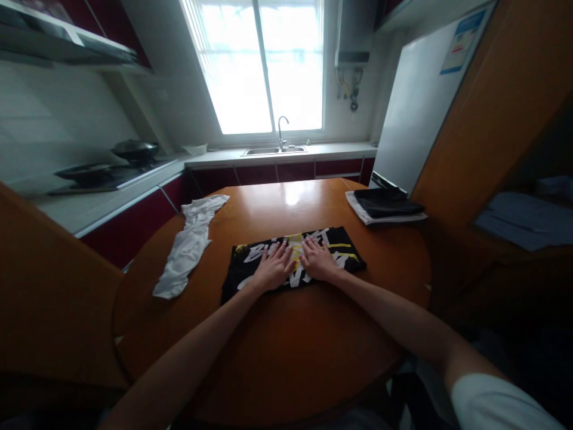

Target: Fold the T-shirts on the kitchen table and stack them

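Note:
A black garment (344,251) with white and yellow lettering lies folded flat in the middle of the round wooden table (277,346). My left hand (274,266) rests palm down on its centre, fingers spread. Beside it, my right hand (319,258) also presses flat on the fabric, fingers apart. The two hands nearly touch and hold nothing.
A crumpled white garment (190,245) lies along the table's left edge. A folded stack of dark and white clothes (385,205) sits at the far right. Behind stand a counter with a sink (274,150), a stove with a wok (134,150), and a white fridge (421,107).

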`<state>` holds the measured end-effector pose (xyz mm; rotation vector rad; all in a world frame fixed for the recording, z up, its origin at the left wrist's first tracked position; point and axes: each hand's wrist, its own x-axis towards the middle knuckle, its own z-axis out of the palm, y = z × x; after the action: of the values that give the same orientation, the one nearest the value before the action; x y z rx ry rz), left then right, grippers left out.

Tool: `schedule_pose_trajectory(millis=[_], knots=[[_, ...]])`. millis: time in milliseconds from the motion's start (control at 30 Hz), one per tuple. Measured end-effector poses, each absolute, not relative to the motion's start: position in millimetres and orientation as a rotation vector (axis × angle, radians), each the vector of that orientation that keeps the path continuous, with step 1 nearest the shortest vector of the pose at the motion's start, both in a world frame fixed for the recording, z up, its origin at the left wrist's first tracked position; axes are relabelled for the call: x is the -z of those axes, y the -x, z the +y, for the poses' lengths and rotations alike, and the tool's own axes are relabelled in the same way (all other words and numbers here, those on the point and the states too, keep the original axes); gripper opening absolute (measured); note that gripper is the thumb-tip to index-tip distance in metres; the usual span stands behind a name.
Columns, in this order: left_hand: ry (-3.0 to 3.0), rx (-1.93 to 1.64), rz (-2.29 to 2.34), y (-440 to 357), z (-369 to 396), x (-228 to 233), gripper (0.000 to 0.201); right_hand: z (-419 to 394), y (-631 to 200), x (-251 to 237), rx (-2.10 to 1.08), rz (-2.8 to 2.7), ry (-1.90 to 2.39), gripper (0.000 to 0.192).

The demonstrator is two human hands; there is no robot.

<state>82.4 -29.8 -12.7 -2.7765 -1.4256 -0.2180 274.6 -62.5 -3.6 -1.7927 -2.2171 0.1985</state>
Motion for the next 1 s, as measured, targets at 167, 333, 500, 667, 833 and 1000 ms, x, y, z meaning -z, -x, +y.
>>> schedule_pose_trajectory(millis=[167,333,500,667,833,1000], knots=[[2.819,0.231,-1.451,-83,-28,12,0.064,-53,-286,3,-0.262,-2.193,1.863,0.067],[2.872,0.202,-1.520,-84,-27,7,0.065,-37,-332,0,-0.222,-1.981,2.128,0.070],[2.896,0.226,-1.536,-82,-29,2,0.061,-34,-374,-14,-0.167,-1.634,2.287,0.064],[2.866,0.330,-1.421,-82,-33,-1,0.052,-38,-392,-33,-0.366,-1.477,2.319,0.040],[2.875,0.460,-1.300,-90,-39,-6,0.045,-37,-408,-39,-0.652,-1.472,2.245,0.026],[2.928,0.624,-1.251,-99,-45,-13,0.038,-42,-410,-47,-0.968,-1.450,2.039,0.021]])
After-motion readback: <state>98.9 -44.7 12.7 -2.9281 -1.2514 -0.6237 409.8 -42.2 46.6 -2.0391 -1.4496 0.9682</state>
